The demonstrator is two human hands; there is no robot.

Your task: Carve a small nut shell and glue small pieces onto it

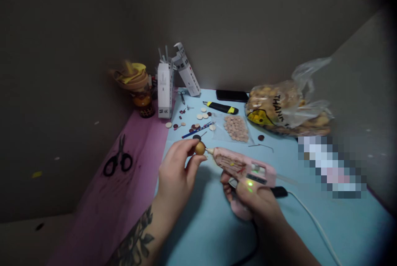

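Between the thumb and fingers of my left hand (178,166) is a small round golden-brown ball (200,148); its exact kind I cannot make out. My right hand (248,191) grips the handle of a pink hot glue gun (238,162), with a green light glowing on its side. The gun's metal nozzle points left and meets the right side of the ball, or nearly so. A clear glue stick trails from the gun's rear. Just behind the ball lie a dark disc (197,137) and a blue pencil (198,130).
Scissors (118,158) lie on the pink sheet at left, near a drink cup (141,90) and white boxes (165,90). Behind my hands are a utility knife (221,107), a bag of beads (236,128), a phone (232,95) and a filled plastic bag (279,109). A white cable (313,220) runs right.
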